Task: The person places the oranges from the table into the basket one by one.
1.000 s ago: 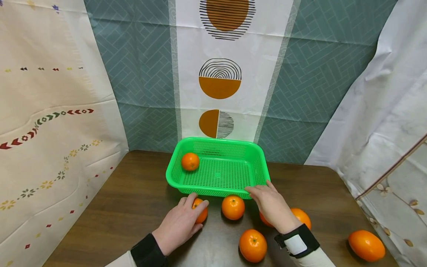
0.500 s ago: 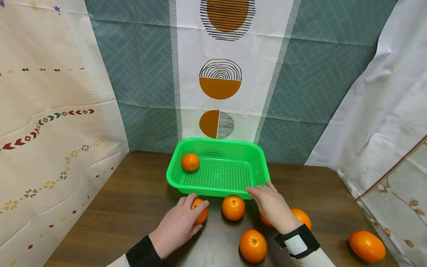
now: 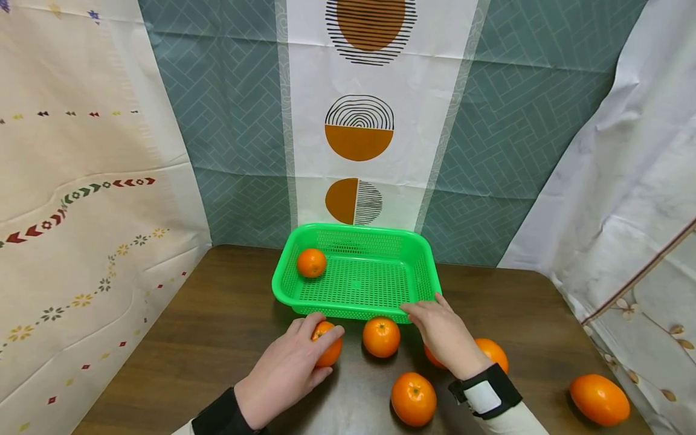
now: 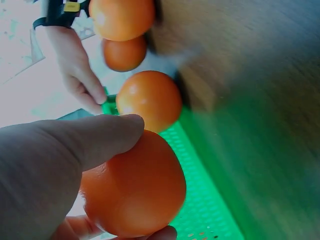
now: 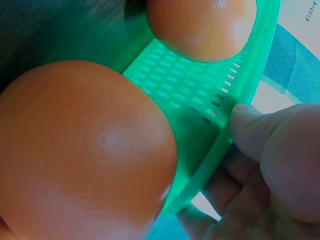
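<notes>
In the head view my left hand [image 3: 290, 368] grips an orange [image 3: 328, 345] just in front of a green plastic basket [image 3: 353, 313]. The left wrist view shows my thumb across the top of this orange [image 4: 137, 187], with fingertips underneath. My right hand [image 3: 443, 332] holds the basket's front right corner. In the right wrist view its thumb [image 5: 245, 122] lies on the rim, and the other fingers curl below on the outside. One orange [image 3: 312, 263] sits inside the basket at the left. Another orange [image 3: 381, 337] stands between my hands.
Nearer to me lies an orange [image 3: 414, 399]. Two more, one an orange [image 3: 492, 355], are partly hidden by my right hand and wrist. A longer orange fruit [image 3: 600, 400] lies at the right of the wooden table [image 3: 179, 338]. Patterned cloths [image 3: 234, 121] hang behind.
My left wrist has shifted slightly down and to the left, while its fingers stay around the orange. The right hand and the basket look unchanged.
</notes>
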The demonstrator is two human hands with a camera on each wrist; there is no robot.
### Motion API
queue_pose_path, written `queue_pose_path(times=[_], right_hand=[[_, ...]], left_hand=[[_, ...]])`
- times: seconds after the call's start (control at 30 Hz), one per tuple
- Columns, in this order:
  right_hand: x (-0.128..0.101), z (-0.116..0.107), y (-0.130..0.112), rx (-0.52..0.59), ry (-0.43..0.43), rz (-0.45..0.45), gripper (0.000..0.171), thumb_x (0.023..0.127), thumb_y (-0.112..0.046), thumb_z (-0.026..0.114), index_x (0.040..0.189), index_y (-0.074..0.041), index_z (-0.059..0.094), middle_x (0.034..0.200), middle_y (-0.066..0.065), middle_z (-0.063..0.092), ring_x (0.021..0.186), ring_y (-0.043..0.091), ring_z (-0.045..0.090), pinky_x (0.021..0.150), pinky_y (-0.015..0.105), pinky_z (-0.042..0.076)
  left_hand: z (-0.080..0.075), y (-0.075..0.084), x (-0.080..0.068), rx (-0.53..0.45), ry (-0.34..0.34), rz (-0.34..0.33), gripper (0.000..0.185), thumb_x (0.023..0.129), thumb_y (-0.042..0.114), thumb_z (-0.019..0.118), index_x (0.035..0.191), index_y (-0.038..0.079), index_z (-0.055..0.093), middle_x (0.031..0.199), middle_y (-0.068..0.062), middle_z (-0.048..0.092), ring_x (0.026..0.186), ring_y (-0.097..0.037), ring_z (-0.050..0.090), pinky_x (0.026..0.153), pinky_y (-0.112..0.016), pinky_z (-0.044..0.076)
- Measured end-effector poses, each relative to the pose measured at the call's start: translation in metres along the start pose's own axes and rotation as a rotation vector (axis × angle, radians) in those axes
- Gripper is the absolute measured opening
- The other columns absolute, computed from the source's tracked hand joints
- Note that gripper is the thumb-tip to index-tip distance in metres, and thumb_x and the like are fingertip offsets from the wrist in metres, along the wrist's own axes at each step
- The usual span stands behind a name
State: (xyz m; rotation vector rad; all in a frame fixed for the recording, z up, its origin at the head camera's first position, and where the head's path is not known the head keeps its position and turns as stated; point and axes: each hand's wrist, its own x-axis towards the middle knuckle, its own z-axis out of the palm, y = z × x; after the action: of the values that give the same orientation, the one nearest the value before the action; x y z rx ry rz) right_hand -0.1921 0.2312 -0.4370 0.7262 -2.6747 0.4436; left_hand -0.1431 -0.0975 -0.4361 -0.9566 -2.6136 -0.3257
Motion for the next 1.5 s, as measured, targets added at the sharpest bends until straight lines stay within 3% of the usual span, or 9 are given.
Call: queue_pose_path(times=[0.27, 0.43, 0.7, 1.0, 1.23, 1.5], right_hand=[[0.001, -0.002, -0.001, 0.002, 0.014, -0.006, 0.028, 0.1, 0.001, 0.079, 0.127, -0.007, 0.08, 0.11, 0.005, 0.08, 0.109, 0.027, 0.076, 0.12, 0.069, 0.04], [0.001, -0.001, 0.0, -0.005, 0.008, -0.006, 0.029, 0.1, 0.001, 0.079, 0.127, -0.007, 0.08, 0.111, 0.005, 0.08, 0.109, 0.027, 0.076, 0.12, 0.069, 0.04], [0.0, 0.0, 0.0, -0.001, 0.019, -0.008, 0.028, 0.099, 0.001, 0.08, 0.127, -0.007, 0.08, 0.111, 0.005, 0.08, 0.109, 0.027, 0.076, 0.119, 0.069, 0.041], [0.0, -0.003, -0.002, 0.015, -0.003, 0.01, 0.029, 0.1, 0.001, 0.078, 0.128, -0.007, 0.079, 0.113, 0.006, 0.08, 0.112, 0.029, 0.075, 0.121, 0.068, 0.039], [-0.001, -0.004, -0.003, 0.024, -0.007, 0.017, 0.029, 0.101, 0.001, 0.078, 0.129, -0.007, 0.079, 0.113, 0.006, 0.08, 0.113, 0.029, 0.075, 0.122, 0.068, 0.038], [-0.001, -0.003, -0.003, 0.014, 0.004, 0.004, 0.029, 0.1, 0.001, 0.078, 0.127, -0.007, 0.08, 0.113, 0.006, 0.08, 0.111, 0.028, 0.075, 0.121, 0.069, 0.039]], left_hand=[[-0.017, 0.008, 0.0, -0.001, 0.017, 0.003, 0.066, 0.084, 0.029, 0.1, 0.14, 0.023, 0.066, 0.134, -0.01, 0.056, 0.11, -0.026, 0.059, 0.078, -0.034, 0.062], [-0.029, 0.01, 0.003, -0.006, 0.065, 0.019, 0.067, 0.082, 0.027, 0.101, 0.139, 0.022, 0.067, 0.134, -0.012, 0.057, 0.112, -0.027, 0.06, 0.081, -0.036, 0.063], [-0.044, 0.008, 0.009, 0.011, 0.143, 0.005, 0.067, 0.081, 0.025, 0.102, 0.139, 0.022, 0.067, 0.136, -0.016, 0.06, 0.112, -0.031, 0.064, 0.075, -0.038, 0.065], [-0.051, 0.005, 0.015, 0.015, 0.154, 0.013, 0.065, 0.083, 0.026, 0.101, 0.138, 0.021, 0.067, 0.136, -0.016, 0.06, 0.11, -0.03, 0.064, 0.076, -0.039, 0.065], [-0.054, -0.002, 0.028, -0.001, 0.179, 0.002, 0.065, 0.083, 0.025, 0.101, 0.138, 0.019, 0.068, 0.139, -0.019, 0.058, 0.107, -0.033, 0.065, 0.079, -0.04, 0.066], [-0.053, -0.009, 0.039, 0.029, 0.161, 0.0, 0.065, 0.085, 0.031, 0.1, 0.139, 0.018, 0.066, 0.138, -0.017, 0.058, 0.108, -0.033, 0.064, 0.075, -0.043, 0.066]])
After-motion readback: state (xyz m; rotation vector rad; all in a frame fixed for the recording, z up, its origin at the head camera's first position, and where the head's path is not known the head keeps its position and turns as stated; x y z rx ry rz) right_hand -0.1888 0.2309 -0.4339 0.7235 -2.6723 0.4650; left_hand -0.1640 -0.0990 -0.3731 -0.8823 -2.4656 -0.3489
